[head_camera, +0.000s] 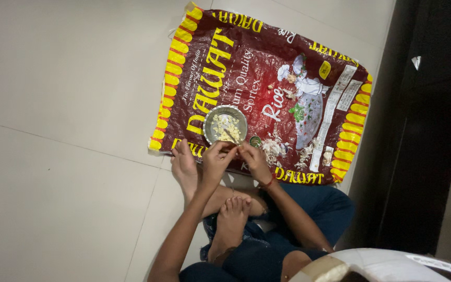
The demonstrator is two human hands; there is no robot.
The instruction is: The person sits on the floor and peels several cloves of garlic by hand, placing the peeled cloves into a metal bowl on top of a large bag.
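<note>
I sit on the floor with my hands meeting at the near edge of a dark red and yellow woven sack spread flat as a mat. My left hand and my right hand pinch a small pale garlic clove between their fingertips. A red thread circles my right wrist. Just beyond my hands stands a round steel bowl holding several peeled pale cloves. To the right of my right hand lies a heap of papery garlic skins.
A small green round object sits by the bowl. More skins lie further right on the sack. My bare feet rest on pale floor tiles. Dark furniture stands to the right, and a white object is at the bottom right.
</note>
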